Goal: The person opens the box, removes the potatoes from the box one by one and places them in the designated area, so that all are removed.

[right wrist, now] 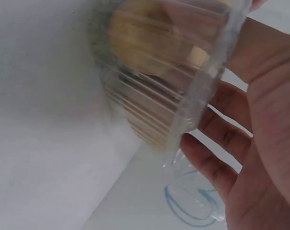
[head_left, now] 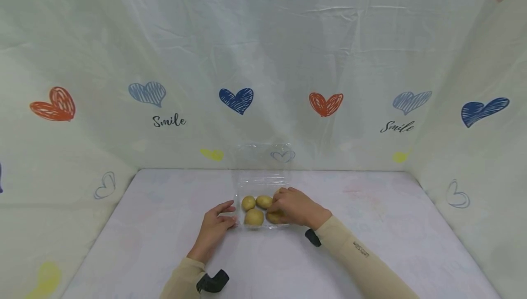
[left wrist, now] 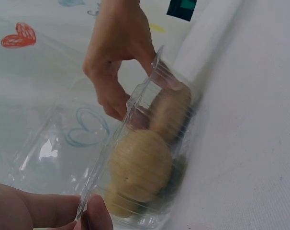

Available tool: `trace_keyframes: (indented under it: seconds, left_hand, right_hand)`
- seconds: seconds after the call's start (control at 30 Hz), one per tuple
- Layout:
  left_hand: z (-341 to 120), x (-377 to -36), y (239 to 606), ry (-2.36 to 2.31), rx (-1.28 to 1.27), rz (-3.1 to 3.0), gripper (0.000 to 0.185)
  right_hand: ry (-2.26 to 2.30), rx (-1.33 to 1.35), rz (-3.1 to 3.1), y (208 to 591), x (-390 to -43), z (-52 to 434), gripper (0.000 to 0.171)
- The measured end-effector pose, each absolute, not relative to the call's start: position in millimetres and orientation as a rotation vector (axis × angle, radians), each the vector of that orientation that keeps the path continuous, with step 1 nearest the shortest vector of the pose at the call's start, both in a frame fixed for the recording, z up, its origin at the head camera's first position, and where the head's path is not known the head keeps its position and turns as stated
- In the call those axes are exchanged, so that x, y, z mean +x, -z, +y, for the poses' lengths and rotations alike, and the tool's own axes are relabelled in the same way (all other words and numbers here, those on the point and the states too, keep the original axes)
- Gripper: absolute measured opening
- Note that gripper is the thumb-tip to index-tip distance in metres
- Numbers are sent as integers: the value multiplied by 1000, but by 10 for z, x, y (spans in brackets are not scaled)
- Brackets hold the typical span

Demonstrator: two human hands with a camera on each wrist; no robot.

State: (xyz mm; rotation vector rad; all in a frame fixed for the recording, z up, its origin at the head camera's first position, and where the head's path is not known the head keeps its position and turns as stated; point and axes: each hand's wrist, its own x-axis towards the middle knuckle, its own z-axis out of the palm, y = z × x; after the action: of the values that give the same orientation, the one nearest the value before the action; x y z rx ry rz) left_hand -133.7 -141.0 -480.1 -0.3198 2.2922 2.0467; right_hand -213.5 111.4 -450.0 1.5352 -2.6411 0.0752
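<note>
Item: clear plastic clamshell box (head_left: 260, 188), set on the table (head_left: 370, 244) at the centre, towards the far edge, with its transparent lid (head_left: 263, 157) raised upright against the backdrop.

Contents: four small yellow-brown potatoes (head_left: 254, 217) are held in the box tray. Two lie in the far row and two in the near row; the near right one is largely covered by the right hand.

Left hand (head_left: 215, 229): placed at the near left corner of the box. In the left wrist view the thin rim of the box (left wrist: 135, 124) is seen pinched between thumb and fingertip (left wrist: 94, 215), so the hand is closed on the box edge.

Right hand (head_left: 297, 207): laid over the right side of the tray, fingers bent down over the near right potato (head_left: 272, 217) and the box rim. In the left wrist view its fingertips (left wrist: 111, 103) are seen curled against the clear wall; in the right wrist view the ribbed box wall (right wrist: 159, 110) is seen just beside the fingers (right wrist: 217, 158). Whether the potato or the box rim is gripped cannot be told.

Surroundings: the table is covered in a pale printed cloth. A white backdrop (head_left: 329, 61) printed with red, blue and yellow hearts and the word "Smile" is hung behind and to both sides. Beige sleeves (head_left: 362, 262) are worn on both arms, with a black strap (head_left: 212, 282) at the left wrist.
</note>
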Motion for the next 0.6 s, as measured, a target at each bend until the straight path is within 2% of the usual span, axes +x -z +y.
trace_keyframes:
  seconds: [0.4,0.6]
  left_hand:
    - [-1404,-1345,4806,-2060,-309,2280,52]
    - [-1415,-1352,4816,-2049,-328,2275,52]
  right_hand:
    - [1,1553,-2529,4465,-2131,1042,11]
    - [12,1554,-2535,4508,-2148,1031,13]
